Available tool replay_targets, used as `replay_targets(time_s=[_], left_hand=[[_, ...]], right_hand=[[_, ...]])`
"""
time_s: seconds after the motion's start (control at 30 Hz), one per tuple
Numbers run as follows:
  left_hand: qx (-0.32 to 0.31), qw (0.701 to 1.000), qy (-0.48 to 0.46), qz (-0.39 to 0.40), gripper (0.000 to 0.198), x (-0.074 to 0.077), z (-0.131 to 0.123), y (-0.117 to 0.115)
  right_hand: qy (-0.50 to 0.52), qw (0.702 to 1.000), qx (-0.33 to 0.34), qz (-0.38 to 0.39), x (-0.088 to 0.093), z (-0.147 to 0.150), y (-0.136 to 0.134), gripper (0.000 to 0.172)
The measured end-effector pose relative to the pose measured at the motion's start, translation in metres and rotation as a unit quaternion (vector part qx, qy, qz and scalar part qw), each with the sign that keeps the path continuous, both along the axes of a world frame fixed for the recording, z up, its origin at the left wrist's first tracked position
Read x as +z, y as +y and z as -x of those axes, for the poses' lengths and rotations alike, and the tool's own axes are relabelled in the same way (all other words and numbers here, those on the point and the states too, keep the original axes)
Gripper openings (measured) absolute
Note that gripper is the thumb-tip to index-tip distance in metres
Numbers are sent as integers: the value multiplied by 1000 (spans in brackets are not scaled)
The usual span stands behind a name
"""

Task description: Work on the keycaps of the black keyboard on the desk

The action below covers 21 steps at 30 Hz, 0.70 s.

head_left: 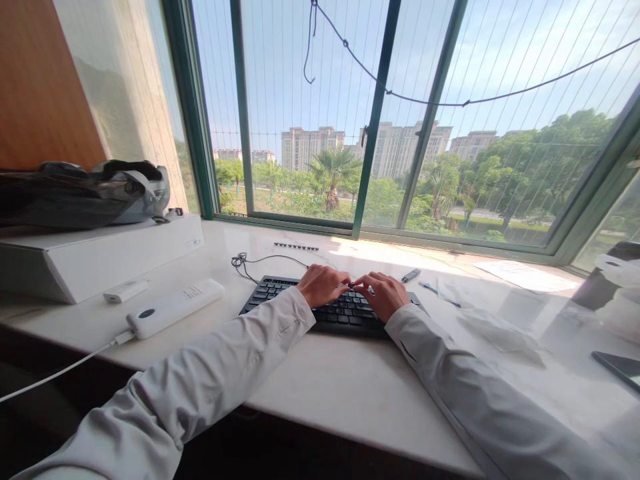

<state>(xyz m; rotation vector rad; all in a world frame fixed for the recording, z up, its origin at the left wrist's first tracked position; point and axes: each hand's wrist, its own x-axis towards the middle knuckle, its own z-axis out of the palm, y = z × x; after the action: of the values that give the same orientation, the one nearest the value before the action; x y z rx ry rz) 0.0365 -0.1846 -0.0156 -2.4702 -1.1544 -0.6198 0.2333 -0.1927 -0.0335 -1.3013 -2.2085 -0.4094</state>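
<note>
A black keyboard point(345, 313) lies on the pale marble-like counter, its middle partly covered by my hands. Over its upper keys, my left hand point(323, 285) is closed in a pinch. My right hand point(384, 292) is pinched too, its fingertips close to those of the left. A tiny dark piece point(351, 286) shows between the fingertips; its kind is too small to make out. Behind the keyboard, several small black pieces point(296, 246) stand in a neat row. The keyboard's black cable point(243, 263) lies bundled at its upper left.
At left lie a white power bank point(175, 308) with a cable and a small white block point(126, 291). A white box point(100, 257) bears a dark bag. To the right are a small stick-like device point(411, 275), a thin blue tool point(440, 294), clear plastic point(503, 333) and a dark tablet-like slab point(620, 368).
</note>
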Motion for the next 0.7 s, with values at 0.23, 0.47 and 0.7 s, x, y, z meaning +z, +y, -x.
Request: replay_targets(time_s=[0.23,0.47,0.7], left_hand=[[4,1000,7,13,25,2,-1,-2],[12,999,18,24,25,3,-1,-3],[14,999,27,29,24,2,-1,-3]], right_hand=[[-9,1000,-2,11,2,1,-2,27],[-17,1000,-4,6,1,1,-1,26],[-19,1000,-6,20,1,1,-2,26]])
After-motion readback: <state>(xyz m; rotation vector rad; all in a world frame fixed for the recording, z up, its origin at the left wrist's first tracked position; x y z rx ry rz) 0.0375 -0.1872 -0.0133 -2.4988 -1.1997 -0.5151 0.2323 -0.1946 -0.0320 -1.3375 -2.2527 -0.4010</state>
